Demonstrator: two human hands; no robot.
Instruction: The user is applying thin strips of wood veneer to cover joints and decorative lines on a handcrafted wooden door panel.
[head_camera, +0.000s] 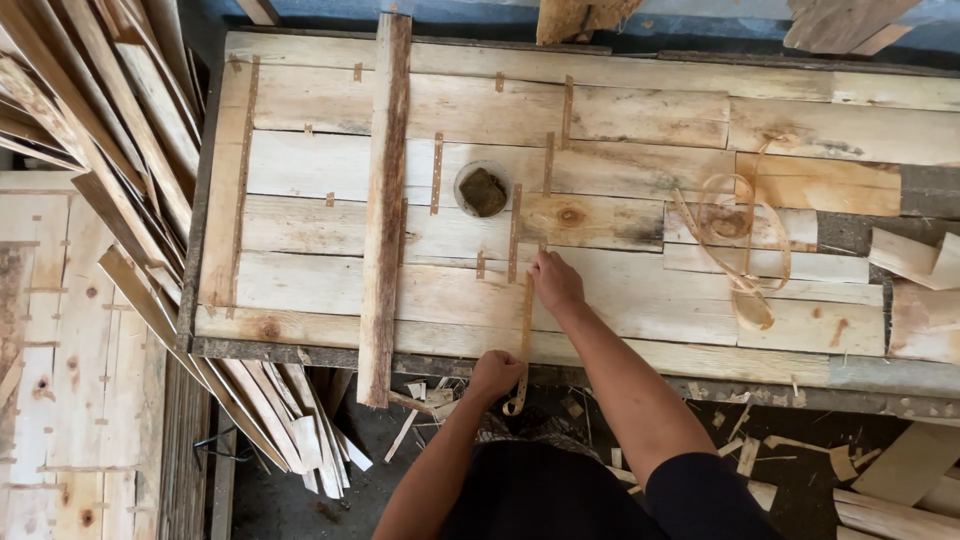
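A sheet of pale wooden veneer strips (620, 200) lies flat on a work table, joined by thin brown tape pieces. My right hand (555, 282) presses fingertips on the upper end of a narrow brown tape strip (526, 320) that runs down over a seam. My left hand (494, 373), at the table's near edge, pinches the lower end of the same strip, which curls below the edge. A small round bowl (483, 188) with a dark lump inside stands on the sheet just above my right hand.
A rough wooden plank (385, 200) lies lengthwise across the sheet at left. Loose curled tape (735, 235) sits at right. Stacks of veneer strips (90, 130) lean at left, and offcuts (915, 258) lie at right. Scraps litter the floor.
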